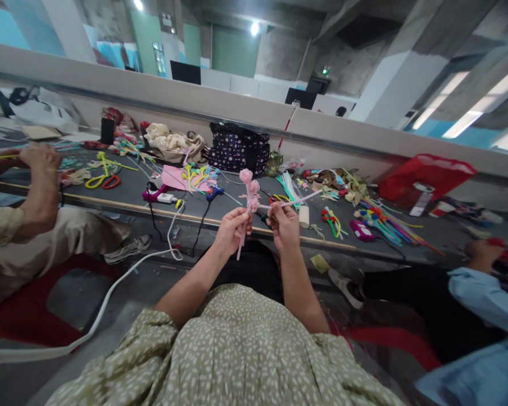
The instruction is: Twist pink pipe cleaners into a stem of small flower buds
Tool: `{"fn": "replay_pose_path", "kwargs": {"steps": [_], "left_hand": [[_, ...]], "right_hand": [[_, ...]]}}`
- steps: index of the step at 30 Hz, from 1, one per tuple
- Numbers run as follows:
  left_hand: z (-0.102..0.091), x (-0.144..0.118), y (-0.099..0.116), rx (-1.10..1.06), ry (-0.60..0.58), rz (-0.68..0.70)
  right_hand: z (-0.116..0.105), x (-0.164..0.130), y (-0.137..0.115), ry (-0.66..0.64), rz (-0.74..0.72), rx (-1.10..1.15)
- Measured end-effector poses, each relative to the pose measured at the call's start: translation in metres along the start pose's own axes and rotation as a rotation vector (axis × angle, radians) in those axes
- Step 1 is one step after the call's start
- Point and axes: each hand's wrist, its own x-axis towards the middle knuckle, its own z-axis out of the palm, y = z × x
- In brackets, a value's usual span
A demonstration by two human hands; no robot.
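Observation:
My left hand (pixel 232 230) is closed in a pinch on a pink pipe-cleaner flower (pixel 246 176), held upright in front of my lap. Several fuzzy blossoms sit along its top, and its stem (pixel 240 246) sticks out below my fingers. My right hand (pixel 284 226) is pinched on a pale pink pipe cleaner (pixel 307 198). One end of that strip points right, while the other runs left toward the flower. Whether it is fastened there I cannot make out. Both hands are just above the table's front edge.
On the dark table (pixel 232 211) lie a blue glue gun (pixel 214 194), red-and-yellow-handled scissors (pixel 103 181), a cardboard roll (pixel 304 216) and bundles of coloured pipe cleaners (pixel 389 225). A polka-dot bag (pixel 239 148) stands behind. A white cable (pixel 122 274) hangs at left. People sit on both sides.

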Motion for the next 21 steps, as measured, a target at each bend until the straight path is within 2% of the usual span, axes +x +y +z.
{"fn": "replay_pose_path", "kwargs": {"steps": [9,14,21], "left_hand": [[0.004,-0.005,-0.003,0.1,-0.028,-0.052],[0.006,-0.007,-0.001,0.192,-0.012,0.028],[0.01,-0.007,0.001,0.362,0.132,0.171]], "right_hand": [[0.015,-0.009,-0.002,-0.11,-0.026,-0.07],[0.019,-0.012,0.005,-0.092,-0.129,-0.159],[0.018,-0.019,0.008,-0.069,-0.216,-0.364]]}}
